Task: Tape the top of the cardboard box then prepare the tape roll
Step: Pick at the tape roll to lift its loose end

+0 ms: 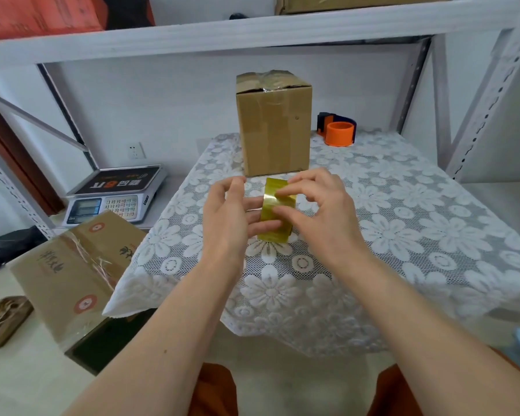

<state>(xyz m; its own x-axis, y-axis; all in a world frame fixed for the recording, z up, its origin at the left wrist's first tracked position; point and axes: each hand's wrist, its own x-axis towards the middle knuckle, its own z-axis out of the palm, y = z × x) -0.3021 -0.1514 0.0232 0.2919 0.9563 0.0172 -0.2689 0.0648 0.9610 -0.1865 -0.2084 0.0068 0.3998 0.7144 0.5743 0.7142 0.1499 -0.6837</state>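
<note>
A tall cardboard box point(275, 127) stands upright at the back of the lace-covered table point(403, 223), its top flaps closed under crinkled clear tape. In front of it I hold a yellowish roll of tape point(277, 211) edge-on above the cloth. My left hand point(231, 217) grips the roll from the left, fingers curled round its side. My right hand point(315, 205) pinches at the roll's upper outer surface with thumb and fingertips. An orange and dark blue tape dispenser point(338, 132) sits behind, right of the box.
A weighing scale point(117, 193) sits on a lower shelf at left. A printed cardboard box point(72, 274) leans beside the table's left corner, with a brown object point(3, 321) further left. White metal shelving frames the table, with boxes on the shelf above.
</note>
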